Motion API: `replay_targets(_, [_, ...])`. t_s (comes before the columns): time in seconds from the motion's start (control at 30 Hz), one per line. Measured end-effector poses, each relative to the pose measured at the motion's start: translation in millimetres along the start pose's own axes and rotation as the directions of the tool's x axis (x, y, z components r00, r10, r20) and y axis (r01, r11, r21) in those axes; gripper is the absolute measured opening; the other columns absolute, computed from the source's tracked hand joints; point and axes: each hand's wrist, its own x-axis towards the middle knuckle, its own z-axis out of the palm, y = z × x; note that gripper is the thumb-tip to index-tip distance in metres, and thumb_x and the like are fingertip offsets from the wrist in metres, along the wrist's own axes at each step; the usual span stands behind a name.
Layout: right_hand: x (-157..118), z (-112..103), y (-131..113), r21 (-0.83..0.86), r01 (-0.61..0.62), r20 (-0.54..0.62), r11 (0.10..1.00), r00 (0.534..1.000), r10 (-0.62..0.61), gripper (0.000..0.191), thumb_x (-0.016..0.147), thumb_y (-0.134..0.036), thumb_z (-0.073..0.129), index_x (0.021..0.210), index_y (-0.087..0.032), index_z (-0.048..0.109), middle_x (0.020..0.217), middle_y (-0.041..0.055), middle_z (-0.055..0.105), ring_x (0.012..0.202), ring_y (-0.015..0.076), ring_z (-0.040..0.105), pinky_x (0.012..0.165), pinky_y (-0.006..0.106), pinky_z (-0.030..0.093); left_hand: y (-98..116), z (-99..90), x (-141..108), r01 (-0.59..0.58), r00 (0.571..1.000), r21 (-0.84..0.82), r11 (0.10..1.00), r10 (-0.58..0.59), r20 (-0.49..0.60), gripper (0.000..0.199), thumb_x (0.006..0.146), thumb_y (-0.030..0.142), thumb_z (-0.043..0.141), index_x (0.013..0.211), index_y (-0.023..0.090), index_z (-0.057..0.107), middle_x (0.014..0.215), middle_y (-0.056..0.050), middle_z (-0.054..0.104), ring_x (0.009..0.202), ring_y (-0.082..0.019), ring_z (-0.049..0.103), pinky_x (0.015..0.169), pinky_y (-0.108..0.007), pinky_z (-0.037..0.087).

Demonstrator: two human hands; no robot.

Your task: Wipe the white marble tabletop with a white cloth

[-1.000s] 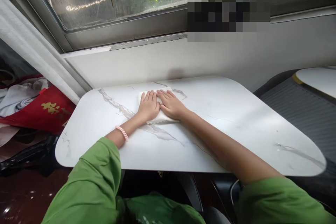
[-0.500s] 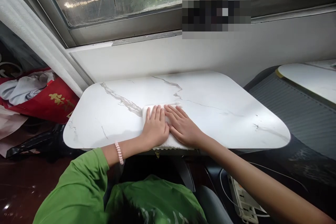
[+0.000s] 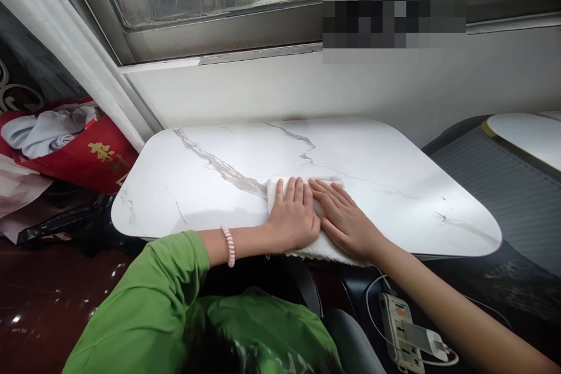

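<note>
A folded white cloth (image 3: 326, 248) lies on the white marble-patterned tabletop (image 3: 385, 158), near its front edge and slightly overhanging it. My left hand (image 3: 293, 219) rests flat on the cloth, fingers stretched forward; a pink coiled band (image 3: 228, 246) circles that wrist. Close beside it, my right hand (image 3: 344, 219) presses down on the cloth too, palm down with fingers extended. The two hands touch or nearly touch near the thumbs. Much of the cloth is hidden under them.
Behind the tabletop are a white wall (image 3: 272, 87) and a window. A red bag (image 3: 103, 149) stuffed with fabric stands at left. Below, a power strip (image 3: 397, 327) with a charger and cable sits at right. A grey ribbed surface (image 3: 504, 175) adjoins on the right.
Both hands and the cloth have moved right along the tabletop, still flat and side by side. The view has shifted a little, and more of the power strip shows.
</note>
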Motion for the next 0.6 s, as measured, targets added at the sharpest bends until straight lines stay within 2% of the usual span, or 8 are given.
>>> replay_targets(0.13, [1.8, 4.5, 15.8, -0.007, -0.035, 0.019, 0.999, 0.999, 0.035, 0.062, 0.093, -0.031, 0.026, 0.152, -0.022, 0.008, 0.153, 0.0103, 0.033, 0.141, 0.0276, 0.028, 0.112, 0.054, 0.027, -1.8, -1.9, 15.3, -0.024, 0.999, -0.037, 0.999, 0.025, 0.041, 0.060, 0.095, 0.031, 0.026, 0.144, -0.002, 0.027, 0.154, -0.018, 0.025, 0.144, -0.029, 0.018, 0.119, -0.047, 0.011])
replay_targets(0.23, [13.1, 9.6, 30.9, -0.011, -0.068, 0.012, 0.998, 0.998, 0.068, 0.063, 0.091, -0.031, 0.026, 0.151, -0.021, 0.011, 0.152, 0.0107, 0.035, 0.140, 0.0286, 0.030, 0.112, 0.055, 0.026, -8.5, 1.4, 33.9, -0.017, 0.999, -0.078, 0.997, 0.020, 0.036, 0.060, 0.094, 0.030, 0.026, 0.144, -0.003, 0.028, 0.154, -0.018, 0.025, 0.144, -0.029, 0.018, 0.119, -0.047, 0.009])
replay_targets(0.33, [32.9, 13.6, 50.9, -0.016, -0.091, -0.002, 0.996, 0.996, 0.091, 0.061, 0.090, -0.030, 0.026, 0.149, -0.018, 0.017, 0.150, 0.0110, 0.038, 0.139, 0.0281, 0.032, 0.112, 0.054, 0.025, -19.3, 7.8, 59.7, 0.000, 1.000, -0.095, 0.995, 0.001, 0.009, 0.059, 0.093, 0.028, 0.027, 0.144, -0.002, 0.028, 0.154, -0.018, 0.026, 0.144, -0.028, 0.019, 0.119, -0.047, 0.007])
replay_targets(0.6, [99.8, 20.3, 115.6, 0.007, -0.117, 0.055, 0.993, 0.992, 0.116, 0.056, 0.090, -0.029, 0.027, 0.142, -0.011, 0.035, 0.148, 0.0134, 0.041, 0.139, 0.0269, 0.032, 0.114, 0.051, 0.024, -55.8, 19.1, 140.3, 0.054, 0.997, -0.090, 0.995, -0.059, -0.052, 0.056, 0.093, 0.025, 0.026, 0.143, -0.001, 0.031, 0.152, -0.016, 0.031, 0.143, -0.025, 0.023, 0.119, -0.045, 0.009])
